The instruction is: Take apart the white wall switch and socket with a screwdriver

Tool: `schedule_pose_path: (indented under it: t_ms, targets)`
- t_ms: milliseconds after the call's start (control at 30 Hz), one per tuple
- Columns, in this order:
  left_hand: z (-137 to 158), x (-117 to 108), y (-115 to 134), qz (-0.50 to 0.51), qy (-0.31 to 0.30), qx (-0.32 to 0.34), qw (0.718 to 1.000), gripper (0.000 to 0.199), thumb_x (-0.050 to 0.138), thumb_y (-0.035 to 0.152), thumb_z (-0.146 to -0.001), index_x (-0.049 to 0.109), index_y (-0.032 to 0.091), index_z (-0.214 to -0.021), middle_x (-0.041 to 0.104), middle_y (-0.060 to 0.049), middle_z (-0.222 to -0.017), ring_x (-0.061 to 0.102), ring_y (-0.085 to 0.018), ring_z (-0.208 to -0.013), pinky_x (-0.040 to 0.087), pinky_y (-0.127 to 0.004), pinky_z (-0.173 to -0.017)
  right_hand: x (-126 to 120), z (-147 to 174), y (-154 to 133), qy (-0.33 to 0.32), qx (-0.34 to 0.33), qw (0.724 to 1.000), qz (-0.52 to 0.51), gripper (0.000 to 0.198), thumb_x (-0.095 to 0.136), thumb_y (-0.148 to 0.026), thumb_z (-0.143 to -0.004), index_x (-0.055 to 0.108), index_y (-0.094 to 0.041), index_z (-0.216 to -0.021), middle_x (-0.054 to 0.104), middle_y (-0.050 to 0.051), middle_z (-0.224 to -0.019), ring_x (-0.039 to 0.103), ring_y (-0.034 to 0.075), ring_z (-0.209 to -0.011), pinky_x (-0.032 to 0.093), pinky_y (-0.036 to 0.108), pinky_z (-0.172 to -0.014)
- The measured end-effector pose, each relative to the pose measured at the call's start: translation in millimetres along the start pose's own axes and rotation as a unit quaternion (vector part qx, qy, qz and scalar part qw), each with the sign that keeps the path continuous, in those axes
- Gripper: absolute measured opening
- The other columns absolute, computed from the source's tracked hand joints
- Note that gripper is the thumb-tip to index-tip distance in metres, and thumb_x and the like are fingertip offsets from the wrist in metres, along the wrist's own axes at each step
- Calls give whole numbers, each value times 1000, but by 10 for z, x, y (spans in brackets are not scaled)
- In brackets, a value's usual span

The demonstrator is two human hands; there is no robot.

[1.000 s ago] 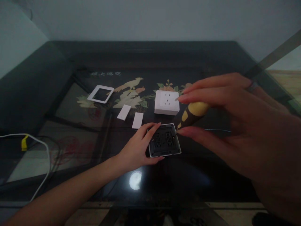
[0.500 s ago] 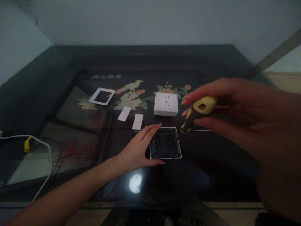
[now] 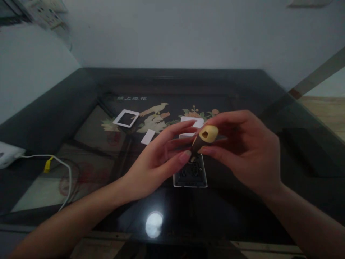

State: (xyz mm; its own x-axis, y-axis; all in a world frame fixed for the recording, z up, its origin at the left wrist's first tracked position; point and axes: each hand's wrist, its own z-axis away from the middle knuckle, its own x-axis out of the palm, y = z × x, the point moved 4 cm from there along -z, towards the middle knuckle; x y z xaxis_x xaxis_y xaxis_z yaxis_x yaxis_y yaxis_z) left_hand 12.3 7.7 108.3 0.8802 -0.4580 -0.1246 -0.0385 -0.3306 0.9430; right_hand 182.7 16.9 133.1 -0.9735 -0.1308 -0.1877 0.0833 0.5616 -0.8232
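Observation:
A screwdriver (image 3: 201,141) with a dark and yellow handle stands tilted above the switch plate, its yellow butt end toward me. My right hand (image 3: 248,154) grips the handle between thumb and fingers. From the other side, my left hand (image 3: 156,162) closes on the lower part of the same handle with its thumb and fingers. Beneath them lies the switch plate (image 3: 191,180), white-rimmed with a black inside facing up; its upper part is hidden. The screwdriver's tip is too obscured to make out. Behind the hands, a white socket box (image 3: 198,122) is partly covered.
A white square frame (image 3: 126,125) and a white rocker cover (image 3: 148,137) lie on the dark glossy table (image 3: 231,212). At the left are a white cable (image 3: 70,176) with a yellow tag (image 3: 47,164) and a white device (image 3: 9,154). A wall stands behind the table.
My right hand has brought the screwdriver left, over the switch plate. My left hand has let go of the plate's edge and moved up onto the screwdriver. The view has shifted slightly.

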Motion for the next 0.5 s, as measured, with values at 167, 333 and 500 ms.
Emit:
schedule_pose_path:
  t_ms: [167,333,500]
  targets:
    - [-62,56,106,-47,-30,14,998,67,70,17,-87,44,43,-143,66,0,-130,73,-25,-102,65,-40,-86,-5,29,-141,-4,-72,994,86,38,80,-23,-78,67,-32,-113,71,-3,-107,68,16,-97,60,29,-82]
    - [-68,-136,-39,-27,27,13,999,74,72,10,-83,43,43,-142,71,1,-113,75,-21,-94,66,-32,-76,-85,63,42,-43,-87,983,156,33,61,-36,-93,63,-30,-126,63,5,-123,60,21,-113,59,33,-81]
    - [56,-377,-192,5,176,22,984,65,73,13,-83,48,39,-137,70,3,-99,74,-15,-78,65,-31,-75,-110,529,580,-156,25,961,226,60,70,-51,-83,51,-33,-138,55,10,-137,53,30,-128,49,53,-105]
